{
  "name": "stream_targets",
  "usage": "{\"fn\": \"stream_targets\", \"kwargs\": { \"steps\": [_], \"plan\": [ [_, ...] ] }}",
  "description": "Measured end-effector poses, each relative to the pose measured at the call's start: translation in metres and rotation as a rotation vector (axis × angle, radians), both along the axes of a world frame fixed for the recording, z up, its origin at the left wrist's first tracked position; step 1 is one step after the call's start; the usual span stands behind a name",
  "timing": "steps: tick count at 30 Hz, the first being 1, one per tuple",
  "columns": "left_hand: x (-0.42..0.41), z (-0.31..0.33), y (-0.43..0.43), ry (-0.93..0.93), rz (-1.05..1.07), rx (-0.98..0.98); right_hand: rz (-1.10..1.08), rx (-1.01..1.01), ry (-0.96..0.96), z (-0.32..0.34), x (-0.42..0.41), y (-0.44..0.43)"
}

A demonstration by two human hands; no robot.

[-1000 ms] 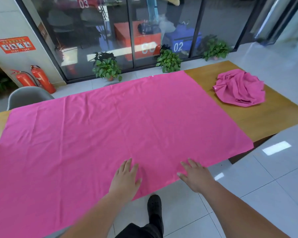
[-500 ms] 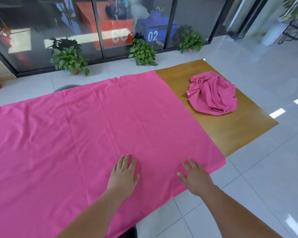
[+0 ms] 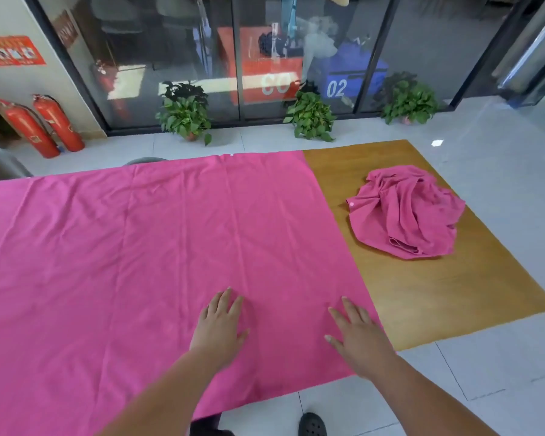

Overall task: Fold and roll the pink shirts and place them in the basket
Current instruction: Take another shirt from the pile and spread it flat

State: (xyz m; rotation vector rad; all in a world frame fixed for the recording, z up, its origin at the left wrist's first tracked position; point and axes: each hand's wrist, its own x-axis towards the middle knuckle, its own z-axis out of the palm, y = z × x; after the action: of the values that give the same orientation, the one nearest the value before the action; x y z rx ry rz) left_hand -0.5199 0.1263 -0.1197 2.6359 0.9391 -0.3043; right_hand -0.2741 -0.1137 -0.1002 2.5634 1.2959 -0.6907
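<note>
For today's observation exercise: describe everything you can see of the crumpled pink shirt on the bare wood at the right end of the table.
The crumpled pink shirt is a deep pink, soft-looking woven fabric, bunched into a rounded heap with many folds. A small pale button shows at its left edge, and a folded hem lies along its near side. It rests on the bare wooden table, apart from the flat pink cloth. Neither hand touches it.
</note>
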Motion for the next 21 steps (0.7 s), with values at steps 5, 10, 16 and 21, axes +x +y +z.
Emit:
{"fn": "stream_targets", "kwargs": {
  "steps": [5,10,16,21],
  "plan": [
    [0.021,0.009,-0.051,0.031,0.073,-0.019,0.21,0.033,0.017,-0.001,0.05,-0.017],
    [0.018,0.009,-0.088,0.126,0.157,0.025,0.234,0.054,0.034,0.003,0.065,-0.025],
    [0.005,0.009,-0.109,0.176,0.236,-0.003,0.317,0.061,0.012,-0.004,0.08,-0.042],
    [0.0,0.019,-0.109,0.168,0.275,-0.046,0.285,0.051,0.004,0.007,0.07,-0.034]
  ]
}}
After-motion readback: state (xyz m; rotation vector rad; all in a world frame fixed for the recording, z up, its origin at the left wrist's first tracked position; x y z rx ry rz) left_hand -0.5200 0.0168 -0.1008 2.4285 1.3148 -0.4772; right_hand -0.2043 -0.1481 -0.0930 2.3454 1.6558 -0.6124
